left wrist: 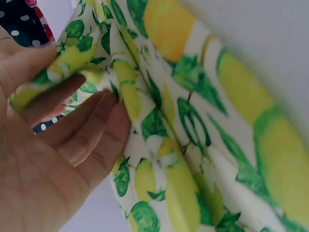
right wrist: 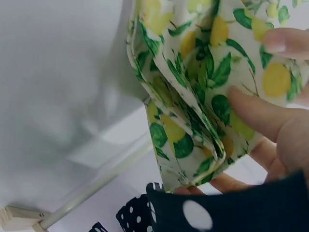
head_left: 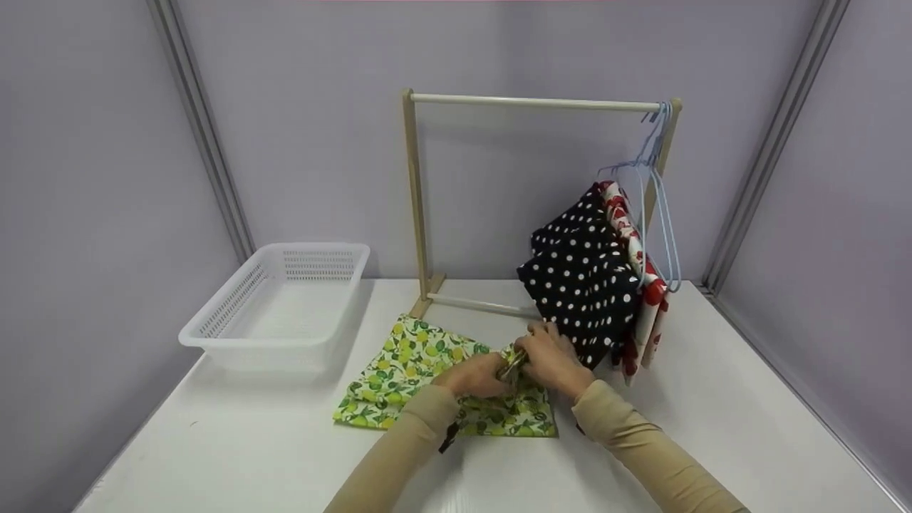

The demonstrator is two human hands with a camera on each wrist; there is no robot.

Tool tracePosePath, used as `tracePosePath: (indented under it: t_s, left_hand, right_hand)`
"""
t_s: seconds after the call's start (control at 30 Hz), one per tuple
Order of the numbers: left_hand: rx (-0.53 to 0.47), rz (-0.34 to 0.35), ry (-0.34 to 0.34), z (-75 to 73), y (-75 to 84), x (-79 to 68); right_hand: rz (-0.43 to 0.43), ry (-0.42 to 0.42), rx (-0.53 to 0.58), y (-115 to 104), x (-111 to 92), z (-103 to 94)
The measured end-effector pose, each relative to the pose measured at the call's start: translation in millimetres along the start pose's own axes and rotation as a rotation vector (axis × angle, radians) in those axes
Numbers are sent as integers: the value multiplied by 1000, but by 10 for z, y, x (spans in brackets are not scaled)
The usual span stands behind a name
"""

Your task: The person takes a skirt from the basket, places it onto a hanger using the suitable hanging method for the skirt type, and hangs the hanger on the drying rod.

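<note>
A white cloth with a lemon-and-leaf print (head_left: pixel 410 360) lies on the table, its right part bunched up between the two hands. My left hand (head_left: pixel 479 375) grips a gathered fold; in the left wrist view its thumb and fingers (left wrist: pixel 113 128) close about the fabric (left wrist: pixel 178 145). From the right side, my right hand (head_left: pixel 552 360) pinches the same cloth. The right wrist view shows that thumb (right wrist: pixel 258 111) on top of the layered folds (right wrist: pixel 193 111), with fingers underneath. Part of each hand's grip is hidden by the fabric.
A wooden rack with a white rail (head_left: pixel 534 102) stands behind the cloth. Blue hangers (head_left: pixel 659 171) hang at its right end with a black polka-dot cloth (head_left: pixel 577 271) and a red-and-white printed cloth (head_left: pixel 621 214), close to my right hand. A white basket (head_left: pixel 274 342) sits at left.
</note>
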State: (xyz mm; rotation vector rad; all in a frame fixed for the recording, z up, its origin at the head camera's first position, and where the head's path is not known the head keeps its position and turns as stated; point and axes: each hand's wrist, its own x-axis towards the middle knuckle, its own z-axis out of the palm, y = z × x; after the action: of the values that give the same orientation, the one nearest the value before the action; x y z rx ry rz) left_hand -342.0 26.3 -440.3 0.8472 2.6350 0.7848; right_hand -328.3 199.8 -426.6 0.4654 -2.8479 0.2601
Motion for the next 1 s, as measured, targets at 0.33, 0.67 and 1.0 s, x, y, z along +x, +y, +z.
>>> tracePosePath:
  t_s: [0.33, 0.67, 1.0]
  left_hand:
    - [254, -103, 134, -136, -53, -364]
    - [524, -306, 632, -442, -445, -405]
    - [196, -258, 892, -799, -406, -230]
  right_hand:
    - [242, 164, 293, 355, 215, -106]
    - [394, 268, 561, 704, 242, -101]
    - [399, 372, 748, 645, 293, -245]
